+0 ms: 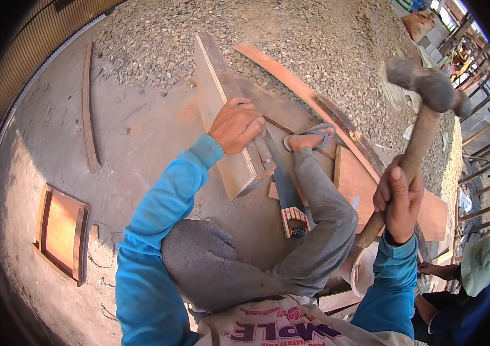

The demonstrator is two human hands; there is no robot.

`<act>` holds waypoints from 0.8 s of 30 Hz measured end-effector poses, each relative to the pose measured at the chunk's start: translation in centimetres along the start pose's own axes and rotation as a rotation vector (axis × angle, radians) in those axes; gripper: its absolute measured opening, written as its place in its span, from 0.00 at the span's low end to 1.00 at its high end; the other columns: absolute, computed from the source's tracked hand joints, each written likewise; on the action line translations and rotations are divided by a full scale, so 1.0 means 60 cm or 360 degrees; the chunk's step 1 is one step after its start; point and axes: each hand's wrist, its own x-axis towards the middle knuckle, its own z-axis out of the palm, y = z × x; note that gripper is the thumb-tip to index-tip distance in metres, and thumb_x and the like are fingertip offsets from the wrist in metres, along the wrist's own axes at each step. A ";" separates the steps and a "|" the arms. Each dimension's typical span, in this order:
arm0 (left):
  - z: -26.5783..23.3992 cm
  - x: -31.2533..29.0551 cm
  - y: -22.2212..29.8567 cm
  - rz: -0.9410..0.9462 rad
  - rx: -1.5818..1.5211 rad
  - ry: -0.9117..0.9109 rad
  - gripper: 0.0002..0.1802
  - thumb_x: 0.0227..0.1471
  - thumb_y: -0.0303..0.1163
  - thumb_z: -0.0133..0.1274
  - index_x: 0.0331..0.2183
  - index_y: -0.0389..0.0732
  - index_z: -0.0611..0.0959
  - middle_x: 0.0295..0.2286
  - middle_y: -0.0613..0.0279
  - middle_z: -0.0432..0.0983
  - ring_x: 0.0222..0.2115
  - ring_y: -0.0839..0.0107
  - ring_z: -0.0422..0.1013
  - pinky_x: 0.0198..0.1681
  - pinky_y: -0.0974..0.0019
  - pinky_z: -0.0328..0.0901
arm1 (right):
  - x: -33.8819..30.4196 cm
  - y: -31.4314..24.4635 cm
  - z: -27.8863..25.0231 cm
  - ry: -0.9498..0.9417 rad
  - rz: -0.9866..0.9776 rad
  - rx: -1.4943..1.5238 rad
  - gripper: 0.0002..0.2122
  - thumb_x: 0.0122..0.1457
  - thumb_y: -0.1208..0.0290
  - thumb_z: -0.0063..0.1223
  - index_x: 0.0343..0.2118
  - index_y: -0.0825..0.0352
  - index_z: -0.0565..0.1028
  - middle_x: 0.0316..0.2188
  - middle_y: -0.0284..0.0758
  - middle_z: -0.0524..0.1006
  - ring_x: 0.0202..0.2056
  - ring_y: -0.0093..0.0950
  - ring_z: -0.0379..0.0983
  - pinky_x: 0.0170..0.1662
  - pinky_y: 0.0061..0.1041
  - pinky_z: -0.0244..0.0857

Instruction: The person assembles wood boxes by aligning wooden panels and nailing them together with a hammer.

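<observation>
My left hand (pixel 237 126) is closed over the upper edge of a wooden panel (pixel 222 86), a flat sheet with lumber strips along its edge, standing tilted in front of me. Whether a nail sits between those fingers cannot be seen. Raised at the right, my right hand (pixel 398 199) grips a hammer (pixel 424 130) by its wooden handle. The hammer's dark, rounded metal head is up and away from the panel, slightly blurred. Below the panel's near end, a handsaw (pixel 288 193) with a striped handle lies beside my leg.
A small framed panel (pixel 63 233) and a long thin strip (pixel 87 109) lie at the left. Long boards (pixel 308 95) and plywood (pixel 366 193) lie right of my sandalled foot (pixel 309 139). Gravel (pixel 291 29) covers the far ground. A person in a hat (pixel 480 265) crouches at lower right.
</observation>
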 end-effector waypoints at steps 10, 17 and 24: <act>0.007 0.017 0.007 0.0043 0.0055 -0.0054 0.20 0.54 0.36 0.37 0.20 0.37 0.78 0.23 0.56 0.73 0.32 0.56 0.69 0.52 0.53 0.55 | -0.062 0.133 0.039 -0.0785 0.0021 -0.0753 0.10 0.63 0.66 0.50 0.39 0.68 0.71 0.21 0.32 0.72 0.20 0.21 0.65 0.25 0.18 0.58; 0.007 0.007 0.000 0.0023 0.0037 0.0011 0.20 0.54 0.36 0.37 0.20 0.38 0.78 0.23 0.56 0.73 0.32 0.56 0.69 0.52 0.54 0.55 | 0.000 -0.022 0.014 0.0030 -0.0168 0.0201 0.12 0.65 0.62 0.45 0.34 0.67 0.63 0.16 0.27 0.61 0.12 0.16 0.55 0.15 0.16 0.54; 0.016 0.010 -0.001 0.0017 0.0051 -0.0045 0.19 0.54 0.37 0.38 0.21 0.38 0.79 0.22 0.57 0.74 0.32 0.57 0.69 0.52 0.54 0.56 | -0.040 0.047 0.046 0.0102 -0.0640 0.0149 0.12 0.66 0.60 0.41 0.38 0.66 0.65 0.17 0.29 0.62 0.14 0.18 0.58 0.17 0.19 0.57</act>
